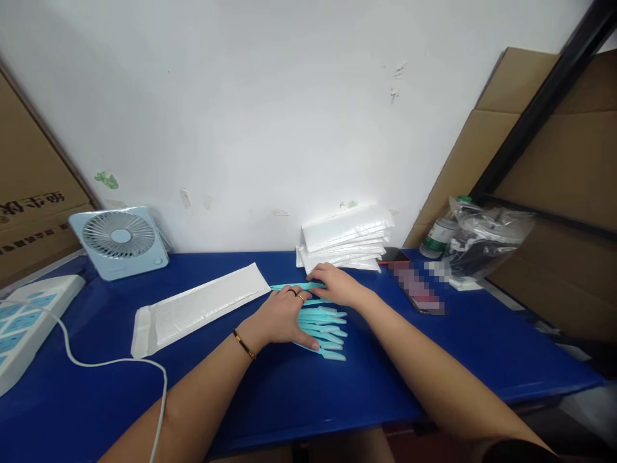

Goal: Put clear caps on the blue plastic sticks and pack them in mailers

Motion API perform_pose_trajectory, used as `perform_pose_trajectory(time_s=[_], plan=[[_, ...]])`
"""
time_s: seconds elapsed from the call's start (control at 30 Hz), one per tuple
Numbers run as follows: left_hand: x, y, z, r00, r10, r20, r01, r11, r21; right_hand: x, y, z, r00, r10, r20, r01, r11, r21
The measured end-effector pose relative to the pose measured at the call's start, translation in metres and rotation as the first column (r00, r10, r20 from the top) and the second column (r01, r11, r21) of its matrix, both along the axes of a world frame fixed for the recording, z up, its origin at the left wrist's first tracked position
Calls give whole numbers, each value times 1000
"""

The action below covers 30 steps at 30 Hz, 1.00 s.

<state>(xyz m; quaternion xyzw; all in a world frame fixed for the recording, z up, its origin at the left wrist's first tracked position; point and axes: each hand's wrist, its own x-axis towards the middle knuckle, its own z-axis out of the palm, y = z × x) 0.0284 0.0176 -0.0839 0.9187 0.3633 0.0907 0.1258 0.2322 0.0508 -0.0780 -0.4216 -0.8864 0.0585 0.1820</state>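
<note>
Several turquoise eyebrow razors point(324, 330) lie side by side in a fanned row on the blue table, their pale blade ends pointing right. My left hand point(284, 316) rests over their left ends, fingers spread, with the thumb on the lower razors. At the top of the row, my right hand point(340, 286) has its fingers bent around the uppermost razors, close to the left fingertips. Those razors are partly hidden under both hands. Left of the row lies a white padded envelope point(207, 308), its right end close to the razors and its flap end toward the left.
A stack of white padded envelopes point(344, 235) sits against the wall behind my right hand. Phones point(419, 289), a bottle point(438, 236) and a plastic-wrapped item point(482, 247) stand right. A blue fan point(120, 241), a power strip point(38, 321) and its white cable point(116, 363) occupy the left.
</note>
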Motion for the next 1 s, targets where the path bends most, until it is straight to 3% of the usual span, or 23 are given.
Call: perform_pose_trajectory(time_s=[0.13,0.27,0.43,0.53,0.63,0.73,0.77,0.83,0.9,0.93,1.0], plan=[[2,-3,0,1000,-7,-16,7,1000,15,-33,19,8,964,37,262,-17,997,-79],[3,-2,1,998,8,-64,-5,999,34,-44,24,9,895,29,444,33,991,-131],[4,-3,4,998,-6,-58,8,1000,26,-39,11,4,907,-18,420,67,993,-102],[3,-4,6,999,-11,-43,11,1000,-5,-19,-7,16,950,-107,292,134,988,-73],[2,-6,8,1000,1,-24,-2,999,-50,36,-37,33,971,-225,75,229,972,-49],[3,-7,9,1000,6,-10,-7,996,-91,130,-78,32,902,-431,-36,432,902,27],[3,-7,9,1000,6,-11,-7,995,-97,165,-91,25,857,-515,-16,515,856,44],[4,-6,9,1000,5,-15,-7,995,-96,232,-115,4,700,-709,82,701,704,108],[5,-5,9,1000,7,-21,-9,995,-96,285,-129,-21,545,-807,228,807,579,118],[5,-4,9,1000,10,-24,-13,995,-100,304,-133,-32,501,-813,297,829,549,105],[6,-3,8,999,20,-31,-24,993,-112,329,-135,-48,489,-794,362,827,554,98]])
